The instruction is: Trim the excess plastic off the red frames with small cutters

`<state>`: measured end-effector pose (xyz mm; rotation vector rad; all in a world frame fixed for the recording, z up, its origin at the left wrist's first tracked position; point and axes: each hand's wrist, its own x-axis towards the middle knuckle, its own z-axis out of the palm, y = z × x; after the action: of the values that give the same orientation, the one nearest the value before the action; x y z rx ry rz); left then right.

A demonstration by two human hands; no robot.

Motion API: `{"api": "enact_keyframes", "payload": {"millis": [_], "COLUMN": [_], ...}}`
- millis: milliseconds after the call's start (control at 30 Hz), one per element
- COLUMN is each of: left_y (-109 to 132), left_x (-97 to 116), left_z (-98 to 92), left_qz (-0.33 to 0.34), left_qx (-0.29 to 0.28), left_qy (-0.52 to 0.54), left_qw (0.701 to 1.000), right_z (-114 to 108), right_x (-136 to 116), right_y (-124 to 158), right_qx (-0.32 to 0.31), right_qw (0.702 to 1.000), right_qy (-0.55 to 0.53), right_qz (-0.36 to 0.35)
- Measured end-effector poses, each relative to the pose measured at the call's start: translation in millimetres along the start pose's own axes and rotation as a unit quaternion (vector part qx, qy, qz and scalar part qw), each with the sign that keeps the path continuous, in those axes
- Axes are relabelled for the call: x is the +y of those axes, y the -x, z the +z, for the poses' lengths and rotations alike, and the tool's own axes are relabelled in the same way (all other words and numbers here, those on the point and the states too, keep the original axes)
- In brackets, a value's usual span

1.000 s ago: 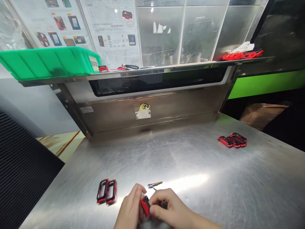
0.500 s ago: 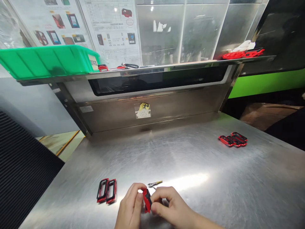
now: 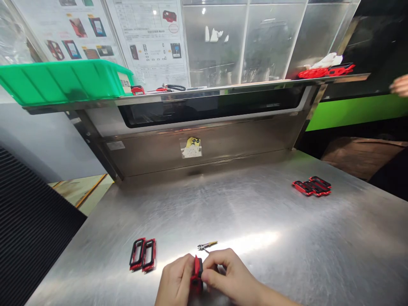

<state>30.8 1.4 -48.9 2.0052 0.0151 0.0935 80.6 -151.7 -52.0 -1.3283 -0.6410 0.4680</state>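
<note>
Between my hands, close to the table's near edge, is a red-and-black frame piece [image 3: 196, 268], turned nearly edge-on. My left hand [image 3: 175, 278] is closed on its red side. The thumb and fingertips of my right hand [image 3: 231, 274] pinch its black edge from the other side. Part of the piece is hidden by my fingers. Just beyond it lies a small metal tool with a yellow handle [image 3: 210, 245]. To the left, two similar red-and-black frames [image 3: 148, 256] lie side by side on the steel table.
Several more red-and-black frames [image 3: 314, 187] lie at the table's right. A green bin [image 3: 63, 83] and red pieces [image 3: 325, 72] sit on the shelf above. Another person's hand [image 3: 400, 86] shows at the right edge. A black ribbed surface [image 3: 35, 229] borders the left.
The frame piece has been turned more upright and edge-on in my hands. My left index finger has drawn back from its top. Another person's hand has come into view at right.
</note>
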Motion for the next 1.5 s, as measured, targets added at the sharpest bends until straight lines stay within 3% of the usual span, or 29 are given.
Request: {"api": "enact_keyframes", "payload": {"millis": [133, 767, 1067, 1300, 1433, 1500], "left_y": [-2, -4, -5, -9, -10, -9], "left_x": [2, -4, 0, 3, 0, 0], "left_z": [0.7, 4.8, 4.8, 4.3, 6.6, 7.4], "left_qz": [-0.024, -0.145, -0.163, -0.218, -0.215, -0.210], "left_qx": [-0.041, -0.061, -0.067, -0.049, -0.068, -0.044], "left_qy": [0.021, 0.116, 0.150, 0.205, 0.197, 0.188], "left_qw": [0.999, 0.981, 0.973, 0.953, 0.954, 0.959], "right_z": [-1, -4, -4, 7, 6, 2], "right_x": [4, 4, 5, -7, 0, 5], "right_y": [-2, -6, -4, -1, -2, -3], "right_qx": [0.014, 0.018, 0.019, -0.112, -0.041, 0.002], "right_qw": [1.000, 0.997, 0.998, 0.993, 0.999, 0.999], "right_qy": [0.003, 0.037, 0.037, -0.035, -0.020, -0.024], "right_qz": [0.025, 0.058, 0.056, -0.003, 0.008, 0.029]}}
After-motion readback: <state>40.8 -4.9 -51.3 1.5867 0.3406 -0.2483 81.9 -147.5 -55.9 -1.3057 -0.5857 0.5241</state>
